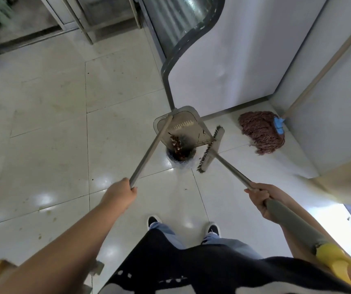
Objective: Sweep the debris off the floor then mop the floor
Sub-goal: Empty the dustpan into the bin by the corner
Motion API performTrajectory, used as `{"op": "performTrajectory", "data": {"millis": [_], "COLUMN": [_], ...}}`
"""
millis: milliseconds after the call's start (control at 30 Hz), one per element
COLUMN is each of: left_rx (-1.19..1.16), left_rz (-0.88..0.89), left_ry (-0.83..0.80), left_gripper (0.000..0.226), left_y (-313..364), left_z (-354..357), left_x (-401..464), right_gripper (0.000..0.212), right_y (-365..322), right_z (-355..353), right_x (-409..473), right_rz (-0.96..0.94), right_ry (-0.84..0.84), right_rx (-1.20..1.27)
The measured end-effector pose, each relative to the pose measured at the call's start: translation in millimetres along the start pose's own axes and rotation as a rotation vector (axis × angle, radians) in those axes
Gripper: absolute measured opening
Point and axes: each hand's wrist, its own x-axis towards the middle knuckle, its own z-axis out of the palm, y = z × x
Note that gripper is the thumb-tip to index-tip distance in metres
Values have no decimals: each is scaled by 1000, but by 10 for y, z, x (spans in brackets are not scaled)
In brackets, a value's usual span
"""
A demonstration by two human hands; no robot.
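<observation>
— Hands first: what are they doing?

— Left hand (121, 193) is closed round the end of the dustpan's long handle (149, 152), tipping the grey dustpan (188, 126) over a small waste bin (180, 157) so that brown debris (175, 145), dry leaves by the look of it, slides in. Right hand (259, 199) grips the push broom's shaft (232, 170) just ahead of its grey foam sleeve, holding the broom head (210, 149) at the pan's lower edge, bristles toward the pan, probably to coax out what clings (the yellow end cap sits near the person's hip).

— Why cross the two handles like that?

— Each tool comes in from its own side, so both meet over the bin's mouth, which stands just ahead of the person's shoes.

— And the mop?

— String mop (262, 131) waits on the tiled floor (53, 102) in the corner, its wooden pole leaned against the wall panel, well apart from the bin; mopping looks not yet begun. Specks still dot the tiles at left.

— Any brand or lettering?

— None legible on the tools, bin or wall.
</observation>
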Motion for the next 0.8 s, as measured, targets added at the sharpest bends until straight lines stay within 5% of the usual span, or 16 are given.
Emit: {"op": "performTrajectory", "data": {"millis": [500, 800], "left_rx": [-16, -207], "left_rz": [25, -52], "left_ry": [24, -55], "left_gripper": [11, 32], "left_y": [-5, -18], "left_z": [-90, -113], "left_x": [43, -29], "right_gripper": [22, 20], "right_y": [-97, -140], "right_z": [86, 73], "right_x": [13, 18], "right_rz": [-4, 13], "right_ry": [16, 22], "right_rx": [-43, -34]}}
